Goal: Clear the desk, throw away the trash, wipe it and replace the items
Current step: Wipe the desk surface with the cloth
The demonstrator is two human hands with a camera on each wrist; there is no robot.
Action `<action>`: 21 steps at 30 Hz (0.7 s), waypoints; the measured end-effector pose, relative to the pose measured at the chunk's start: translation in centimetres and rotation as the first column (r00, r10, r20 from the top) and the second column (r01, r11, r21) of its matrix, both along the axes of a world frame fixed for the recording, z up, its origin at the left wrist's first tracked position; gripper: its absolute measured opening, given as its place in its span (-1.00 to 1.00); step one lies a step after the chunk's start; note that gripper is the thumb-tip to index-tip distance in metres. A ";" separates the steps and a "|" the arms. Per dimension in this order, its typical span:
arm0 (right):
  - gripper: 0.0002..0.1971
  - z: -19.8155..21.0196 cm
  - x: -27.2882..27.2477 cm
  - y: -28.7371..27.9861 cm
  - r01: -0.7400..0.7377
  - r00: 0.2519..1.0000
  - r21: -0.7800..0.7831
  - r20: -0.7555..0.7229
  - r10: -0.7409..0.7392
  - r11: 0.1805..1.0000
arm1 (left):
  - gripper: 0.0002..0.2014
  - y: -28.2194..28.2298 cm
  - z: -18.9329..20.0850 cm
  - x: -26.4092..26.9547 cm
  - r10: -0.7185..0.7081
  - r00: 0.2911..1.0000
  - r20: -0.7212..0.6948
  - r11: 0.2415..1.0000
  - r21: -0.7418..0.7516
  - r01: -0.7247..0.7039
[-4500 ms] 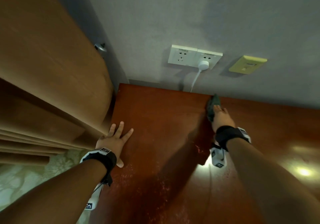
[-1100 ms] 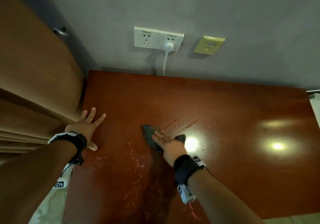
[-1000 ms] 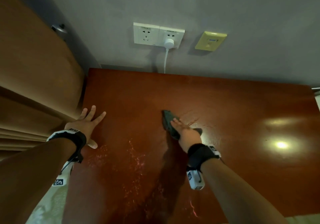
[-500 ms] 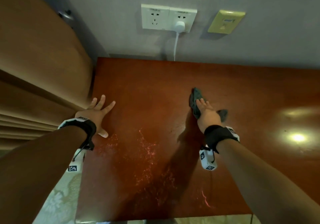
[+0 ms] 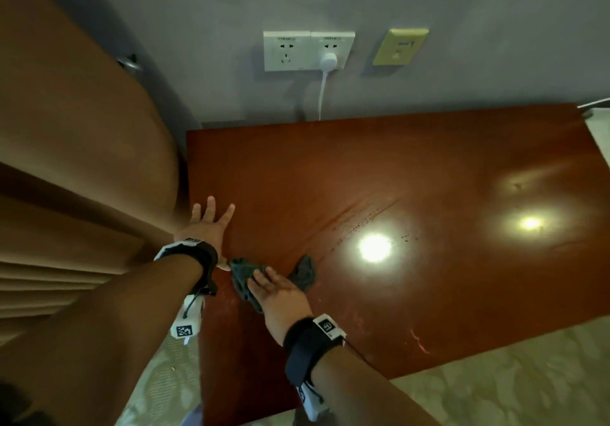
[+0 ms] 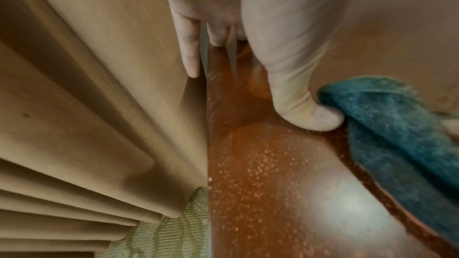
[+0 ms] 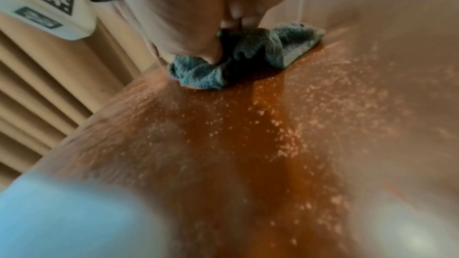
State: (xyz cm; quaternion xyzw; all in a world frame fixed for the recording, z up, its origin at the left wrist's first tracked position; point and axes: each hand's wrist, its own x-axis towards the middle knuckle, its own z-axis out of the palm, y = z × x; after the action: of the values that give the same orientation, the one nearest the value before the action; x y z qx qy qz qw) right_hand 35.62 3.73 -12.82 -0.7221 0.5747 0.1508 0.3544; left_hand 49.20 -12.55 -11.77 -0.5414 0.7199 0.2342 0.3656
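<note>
Cloth (image 5: 241, 272) (crumpled) under right hand (image 5: 280, 293), left hand (image 5: 206, 231) splayed on desk (image 5: 429, 168)

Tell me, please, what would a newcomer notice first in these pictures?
First, the right hand pressing a crumpled dark teal cloth on the glossy red-brown desk, close to the thumb of the left hand, which lies flat by the tan curtain. Next, two bright lamp reflections shine on the desk to the right of the cloth. On the grey wall behind, a white plug sits in a double socket.
</note>
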 end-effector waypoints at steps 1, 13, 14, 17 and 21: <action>-0.31 0.1 -0.1 0.0 0.000 1.000 0.005 0.005 0.000 1.000 | 0.36 -0.1 0.0 0.0 0.003 1.000 -0.007 1.000 0.003 -0.003; -0.14 1.9 -15.5 -5.4 0.551 0.824 -0.082 -0.100 -0.557 0.830 | 0.36 -0.5 -0.8 0.3 -0.018 0.999 -0.038 0.999 0.030 0.019; -0.17 1.9 -17.2 -5.9 0.602 0.786 -0.101 -0.101 -0.610 0.792 | 0.35 -0.4 -0.8 0.3 -0.012 0.999 -0.037 0.999 0.034 0.013; -0.20 1.1 -19.8 -7.3 0.628 0.760 -0.128 -0.108 -0.640 0.767 | 0.34 -0.4 -0.8 0.3 0.007 0.999 -0.041 0.999 0.042 -0.005; -0.21 0.5 -19.0 -7.7 0.531 0.809 -0.127 -0.218 -0.546 0.837 | 0.35 -0.5 -1.0 0.4 0.018 0.999 -0.038 0.999 0.049 -0.016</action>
State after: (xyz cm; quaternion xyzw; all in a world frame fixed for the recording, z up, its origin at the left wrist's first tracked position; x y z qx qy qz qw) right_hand 16.62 -3.99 -12.36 -0.5155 0.7993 0.1147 0.2868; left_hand 49.61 -13.06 -12.73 -0.5339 0.7162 0.2654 0.3627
